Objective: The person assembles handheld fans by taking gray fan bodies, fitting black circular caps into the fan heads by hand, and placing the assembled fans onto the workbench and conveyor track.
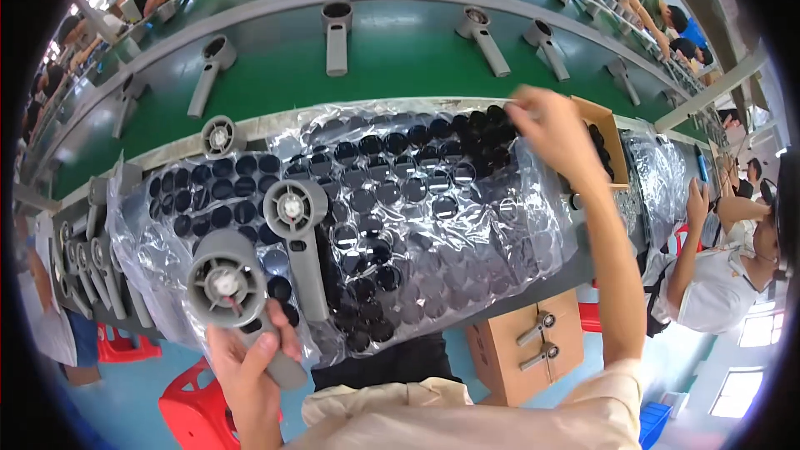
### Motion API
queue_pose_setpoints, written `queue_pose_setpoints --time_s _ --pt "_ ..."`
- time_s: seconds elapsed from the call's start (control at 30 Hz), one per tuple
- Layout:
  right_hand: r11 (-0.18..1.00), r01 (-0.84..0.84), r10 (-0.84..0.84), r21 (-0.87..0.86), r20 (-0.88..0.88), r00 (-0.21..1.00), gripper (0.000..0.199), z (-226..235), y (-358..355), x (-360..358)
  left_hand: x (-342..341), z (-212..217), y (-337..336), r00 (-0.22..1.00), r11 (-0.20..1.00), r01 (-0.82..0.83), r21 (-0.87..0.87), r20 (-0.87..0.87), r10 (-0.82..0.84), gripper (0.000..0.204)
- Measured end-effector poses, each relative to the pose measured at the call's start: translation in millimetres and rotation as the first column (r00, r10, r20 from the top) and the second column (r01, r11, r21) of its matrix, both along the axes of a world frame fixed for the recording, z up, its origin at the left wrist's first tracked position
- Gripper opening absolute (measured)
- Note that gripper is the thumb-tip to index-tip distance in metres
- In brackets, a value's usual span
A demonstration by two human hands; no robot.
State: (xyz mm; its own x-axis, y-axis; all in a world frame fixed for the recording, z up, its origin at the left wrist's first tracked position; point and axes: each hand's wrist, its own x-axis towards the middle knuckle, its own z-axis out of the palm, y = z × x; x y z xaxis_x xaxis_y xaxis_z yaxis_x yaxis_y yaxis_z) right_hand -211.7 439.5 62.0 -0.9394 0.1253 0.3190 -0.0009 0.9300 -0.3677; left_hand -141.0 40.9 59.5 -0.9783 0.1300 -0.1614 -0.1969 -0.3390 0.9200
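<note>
My left hand [247,367] grips the handle of a grey hair-dryer body [227,283], its round fan end facing up. A second grey dryer body [297,217] lies just beyond it on a clear plastic sheet [467,225] that covers rows of round black parts [392,200]. My right hand [554,129] reaches to the far right end of the sheet, fingers pinched near the black parts there; whether it holds one I cannot tell. A third round grey fan end [219,135] rests at the sheet's far left edge.
A green conveyor belt [392,50] carries several grey dryer bodies [336,33] beyond the sheet. More grey bodies [92,275] stand at the left. A cardboard box [612,146] of black parts is on the right, another box [525,350] below. Red stools [192,408] and other workers [717,267] surround me.
</note>
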Motion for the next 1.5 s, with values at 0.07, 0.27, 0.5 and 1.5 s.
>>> queue_pose_setpoints --time_s 0.07,0.27,0.5,1.5 --pt "0.990 0.124 -0.125 -0.068 -0.008 0.992 0.016 -2.9 33.3 71.5 1.7 -2.2 17.2 0.997 0.992 0.070 0.110 0.037 -0.074 0.057" --pt "0.916 0.380 -0.394 -0.126 -0.119 0.911 0.008 -16.3 22.2 156.7 11.5 5.8 44.9 0.976 0.961 0.164 0.223 0.107 -0.191 0.058" --pt "0.900 0.409 -0.408 0.151 -0.044 0.912 0.007 -9.5 77.2 169.7 31.1 6.4 55.0 0.968 0.965 0.206 0.162 0.107 -0.225 0.058" --pt "0.738 0.516 -0.483 -0.436 0.194 0.854 0.007 -98.0 280.7 230.7 41.2 27.5 76.1 0.834 0.855 0.443 0.270 0.225 -0.503 0.057"
